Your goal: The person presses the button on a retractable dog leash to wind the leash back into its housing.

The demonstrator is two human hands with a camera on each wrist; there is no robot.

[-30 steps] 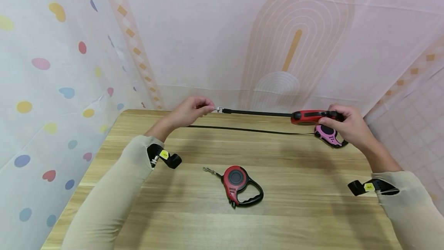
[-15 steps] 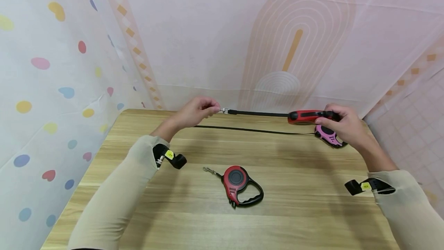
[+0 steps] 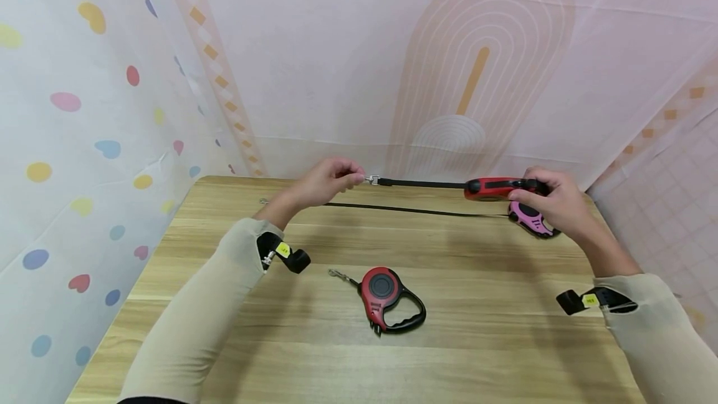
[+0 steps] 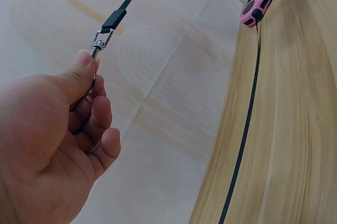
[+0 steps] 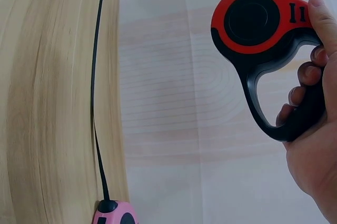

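Observation:
My right hand (image 3: pixel 552 201) grips the black handle of a red retractable leash (image 3: pixel 493 187) (image 5: pixel 258 29), held above the far right of the wooden table (image 3: pixel 359 341). Its black strap (image 3: pixel 421 184) runs left to a metal clip (image 3: pixel 371 180) (image 4: pixel 99 42). My left hand (image 3: pixel 325 181) (image 4: pixel 58 129) pinches that clip between thumb and forefinger. Under the right hand, a pink leash (image 3: pixel 530 219) (image 4: pixel 256 6) (image 5: pixel 113 214) lies on the table with its black strap (image 3: pixel 404 209) (image 5: pixel 97 103) pulled out leftward.
A second red and black leash (image 3: pixel 387 295) with its clip (image 3: pixel 336 275) lies mid-table, nearer me. Patterned fabric walls close off the back and both sides. Black wrist straps with yellow tags (image 3: pixel 283 253) sit on both sleeves.
My left hand with the clip has moved to the right, toward the red leash, so the visible strap is shorter. The right hand has barely shifted.

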